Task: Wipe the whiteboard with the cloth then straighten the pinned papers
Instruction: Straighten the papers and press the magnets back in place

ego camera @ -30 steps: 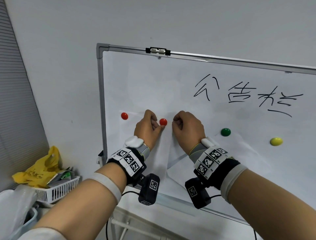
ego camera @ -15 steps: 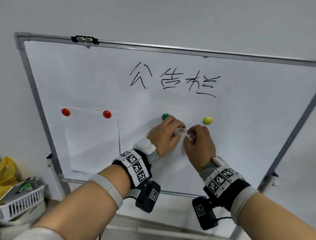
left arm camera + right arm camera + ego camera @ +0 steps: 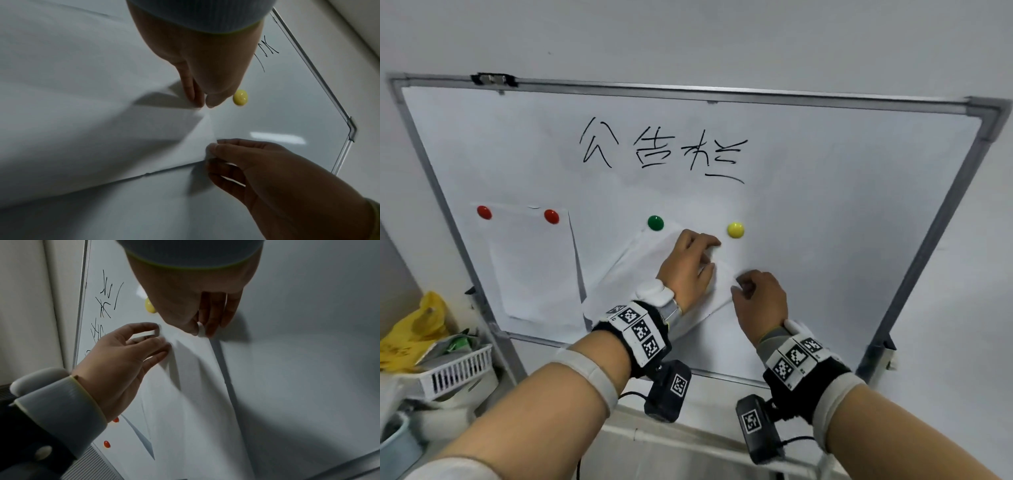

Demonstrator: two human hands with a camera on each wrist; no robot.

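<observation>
Your whiteboard (image 3: 825, 240) stands against a plain pale wall (image 3: 688, 34), its grey metal frame running round a white face with black handwriting (image 3: 661, 150) across the upper middle. On the left, a sheet of paper (image 3: 534, 267) hangs straight under two red magnets (image 3: 551, 216). To the right of it, the second sheet (image 3: 626, 274) hangs tilted, its upper left corner under the green magnet (image 3: 655, 223); the yellow magnet (image 3: 735, 230) sits on bare board just right of your fingers.

Your left hand (image 3: 690, 263) lies on that tilted sheet, and in the left wrist view its thumb and fingers pinch the sheet's upper edge close beside the yellow magnet. Your right hand (image 3: 760, 301) sits lower and to the right, thumb and forefinger pinching the sheet's right corner, the other fingers curled.

At the near left, beside the board's leg, a white basket (image 3: 458, 370) holds a yellow bag (image 3: 417, 325) and other oddments.
</observation>
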